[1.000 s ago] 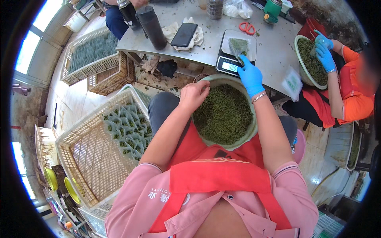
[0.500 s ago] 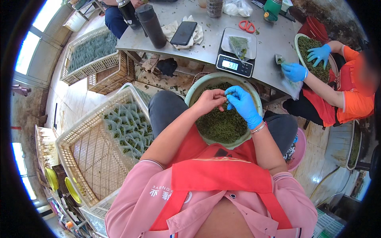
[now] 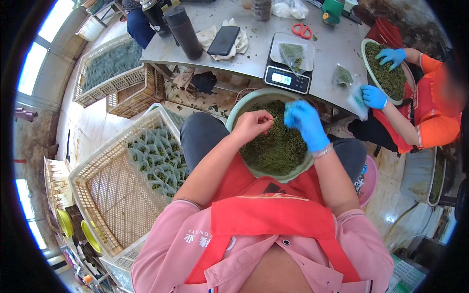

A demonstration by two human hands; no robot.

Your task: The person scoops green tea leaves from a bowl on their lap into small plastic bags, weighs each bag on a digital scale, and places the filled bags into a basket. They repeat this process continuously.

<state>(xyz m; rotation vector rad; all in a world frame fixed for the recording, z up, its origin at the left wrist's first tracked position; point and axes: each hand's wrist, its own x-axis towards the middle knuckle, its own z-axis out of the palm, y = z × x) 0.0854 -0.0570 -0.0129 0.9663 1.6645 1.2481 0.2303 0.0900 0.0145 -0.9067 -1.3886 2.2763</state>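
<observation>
A pale green basin (image 3: 233,113) rests between my knees, filled with small, beady green plant bits (image 3: 276,154). Over its left side is my bare left hand (image 3: 254,128), fingers curled and pressed together; whatever they hold, if anything, is hidden. Above the basin's right side, my blue-gloved right hand (image 3: 306,124) is smeared by motion, so its fingers do not read clearly. The hands are apart. Just beyond the basin, a digital scale (image 3: 288,80) stands on the metal table, with a clear bag of green bits (image 3: 291,54) on its white tray.
To my left, a cream plastic crate (image 3: 78,183) holds several open bags of green bits (image 3: 156,161). The metal table (image 3: 254,46) carries a phone (image 3: 223,40), dark flask (image 3: 183,33) and red scissors (image 3: 301,31). At right, a co-worker's gloved hand (image 3: 391,57) is in another basin (image 3: 366,63).
My hands have separated, the right one moving right and slightly down. The scale's reading has changed. The co-worker's nearer hand has shifted right, and a bag of green bits now lies on the table.
</observation>
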